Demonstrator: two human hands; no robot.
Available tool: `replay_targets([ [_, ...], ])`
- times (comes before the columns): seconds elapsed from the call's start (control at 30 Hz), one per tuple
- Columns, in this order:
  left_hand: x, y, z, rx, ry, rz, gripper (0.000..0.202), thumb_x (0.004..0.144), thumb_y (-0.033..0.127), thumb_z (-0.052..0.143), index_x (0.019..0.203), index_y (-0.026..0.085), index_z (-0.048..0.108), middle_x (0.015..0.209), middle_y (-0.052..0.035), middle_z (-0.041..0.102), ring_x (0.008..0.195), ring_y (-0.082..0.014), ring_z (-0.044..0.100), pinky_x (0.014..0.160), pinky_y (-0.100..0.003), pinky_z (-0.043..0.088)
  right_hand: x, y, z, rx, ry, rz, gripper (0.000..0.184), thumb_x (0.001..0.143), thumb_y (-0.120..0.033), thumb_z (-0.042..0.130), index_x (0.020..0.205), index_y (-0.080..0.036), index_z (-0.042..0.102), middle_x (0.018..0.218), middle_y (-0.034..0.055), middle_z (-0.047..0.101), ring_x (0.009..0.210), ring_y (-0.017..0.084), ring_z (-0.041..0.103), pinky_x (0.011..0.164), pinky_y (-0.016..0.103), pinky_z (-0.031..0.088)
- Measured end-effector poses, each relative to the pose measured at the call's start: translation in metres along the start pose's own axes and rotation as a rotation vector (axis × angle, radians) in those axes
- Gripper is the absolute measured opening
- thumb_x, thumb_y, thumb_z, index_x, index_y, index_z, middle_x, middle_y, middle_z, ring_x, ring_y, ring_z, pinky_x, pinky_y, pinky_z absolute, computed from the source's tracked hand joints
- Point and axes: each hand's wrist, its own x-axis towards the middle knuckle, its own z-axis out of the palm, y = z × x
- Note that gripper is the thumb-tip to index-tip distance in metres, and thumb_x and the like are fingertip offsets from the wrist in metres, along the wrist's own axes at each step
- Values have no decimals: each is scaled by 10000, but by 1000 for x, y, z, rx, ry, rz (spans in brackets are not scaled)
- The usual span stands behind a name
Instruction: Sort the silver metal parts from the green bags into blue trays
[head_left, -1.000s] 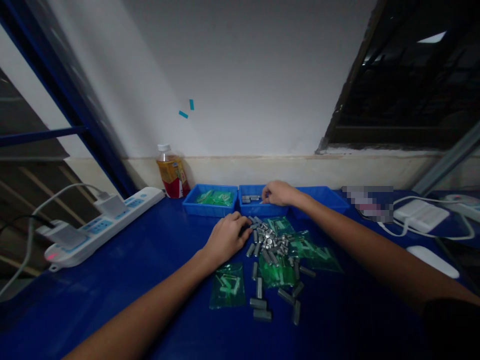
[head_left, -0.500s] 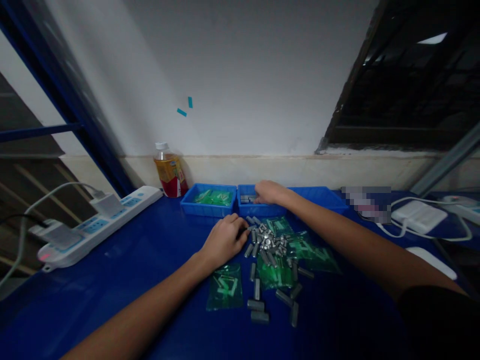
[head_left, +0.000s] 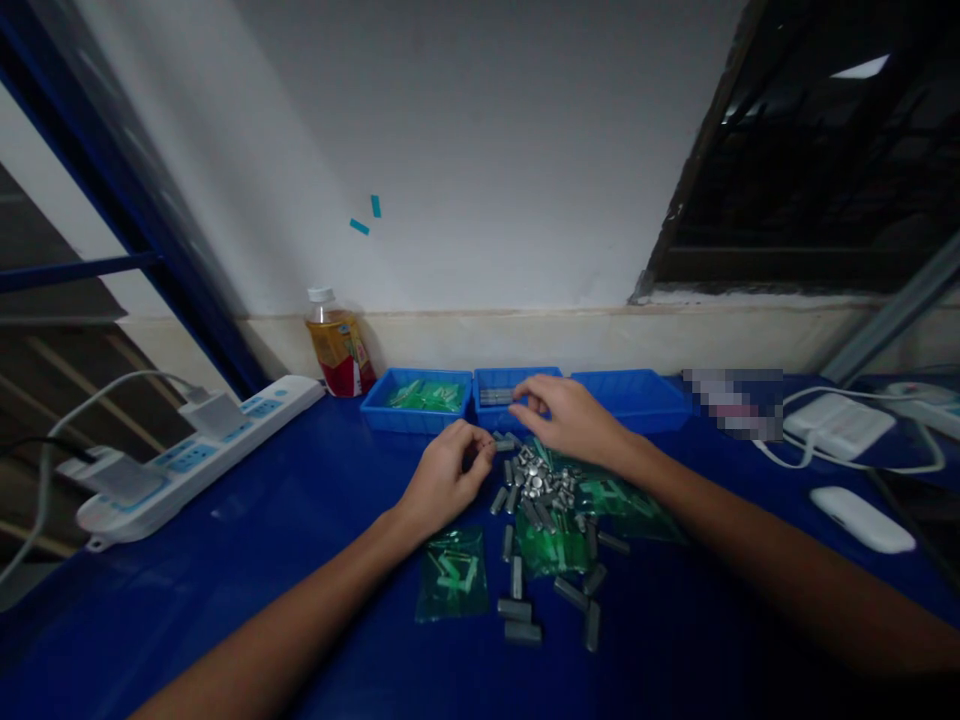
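My left hand (head_left: 450, 468) is at the left edge of a loose pile of metal pieces, thumb and fingertips pinched together. Whatever it may hold is too small to make out. Just in front of the middle blue bin (head_left: 517, 417) hovers my right hand (head_left: 568, 412), fingers curled but apart, with nothing visible in them. Grey metal cylinders (head_left: 493, 397) lie in rows inside that bin. Below my hands are short silvery metal pieces (head_left: 536, 482) and longer grey cylinders (head_left: 523, 632), scattered over and around green-tinted plastic bags (head_left: 551, 548). Another small bag (head_left: 452, 575) with pale pieces lies nearer me.
The left blue bin (head_left: 417, 424) holds green bags; a longer blue bin (head_left: 630, 412) stands at right. A drink bottle (head_left: 340, 345) and a power strip (head_left: 191, 455) are on the left. On the right lie a white adapter (head_left: 838, 430) with cables and a white case (head_left: 862, 520).
My right hand has come out of the middle bin, back towards me, and its fingers have spread. My left hand's thumb and fingertips have drawn into a pinch, close to the same spot.
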Motion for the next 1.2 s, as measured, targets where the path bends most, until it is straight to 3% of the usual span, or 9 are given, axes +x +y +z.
replay_targets([
  [0.13,-4,16,2,-84,-36,32,188,912,277,432,829,161,554,770,-19,550,708,-136,521,666,-253,420,-54,-21,8,59,103,-179,186,862,-278,553,992,-149,583,889,78,624,854,208,552,771,331,431],
  [0.3,-10,23,4,-66,-113,127,179,927,264,417,872,165,555,819,-32,566,789,-148,534,726,-272,423,-74,-28,19,66,173,-172,145,913,-213,463,873,-149,587,788,78,607,767,202,546,711,330,433],
  [0.43,-13,22,0,-32,-116,235,213,901,262,492,1095,179,527,948,-49,595,892,-161,545,800,-286,434,-75,-31,20,208,233,-153,159,927,-192,442,873,-151,586,795,67,620,766,182,571,701,299,446],
  [0.5,-14,22,-2,-13,-108,288,218,903,239,495,1113,185,525,977,-48,610,910,-158,547,817,-284,432,-75,-33,20,250,237,-142,178,931,-186,432,852,-162,590,770,54,621,743,171,577,686,286,445],
  [0.6,-15,23,-4,34,-62,310,163,911,233,485,1048,181,558,916,-39,629,853,-152,551,783,-283,431,-76,-36,19,296,240,-90,176,932,-196,436,861,-175,596,743,37,619,723,163,584,672,279,443],
  [0.73,-14,22,-5,58,-13,214,169,920,281,454,915,169,581,805,-37,613,763,-154,539,713,-288,429,-77,-35,22,307,282,-57,137,890,-234,525,1005,-173,567,822,51,623,784,179,583,712,304,456],
  [0.97,-12,19,-3,25,-119,125,297,950,322,370,765,175,551,714,-20,578,716,-149,521,683,-279,404,-75,-34,21,159,230,-135,90,887,-192,502,923,-166,579,849,69,623,804,196,549,737,342,432],
  [1.07,-11,18,-1,49,-172,72,316,959,332,343,804,181,572,749,-22,598,746,-159,523,709,-292,400,-62,-19,10,53,201,-104,142,897,-237,494,898,-167,617,847,74,630,819,205,545,740,351,416],
  [1.2,-10,17,1,83,-226,65,216,906,363,462,906,193,595,831,-25,620,799,-181,530,749,-324,402,-28,19,-5,-66,171,64,177,893,-277,511,880,-164,648,862,73,641,859,213,540,790,343,414],
])
